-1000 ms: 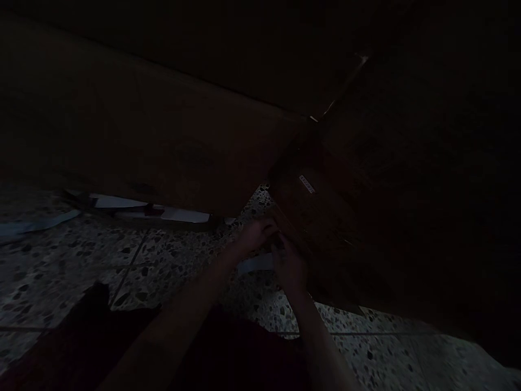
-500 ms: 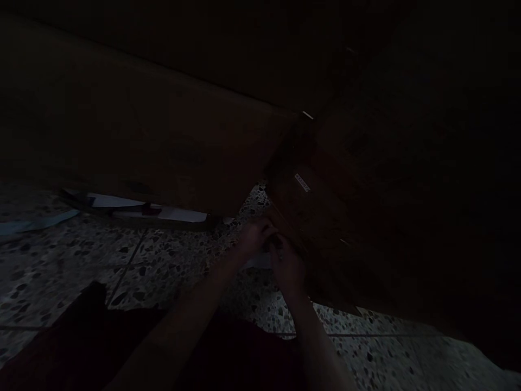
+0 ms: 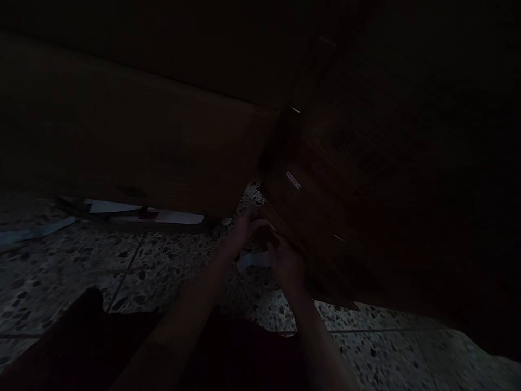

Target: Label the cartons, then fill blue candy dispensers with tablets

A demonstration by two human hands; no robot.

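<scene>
Curled fingers of the left hand (image 3: 244, 225) and right hand (image 3: 288, 266) meet beside the dark brown panel's (image 3: 313, 209) edge; whether they pinch anything cannot be determined. Close handwork at this edge appears in progress, and the next move calls for fine fingertip control. Dimly lit, the panel bears a small pale label (image 3: 293, 180).

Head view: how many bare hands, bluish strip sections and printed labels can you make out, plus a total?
Hands: 2, left hand and right hand
Bluish strip sections: 2, far-left section and middle section
Printed label: 1
Total: 5
</scene>
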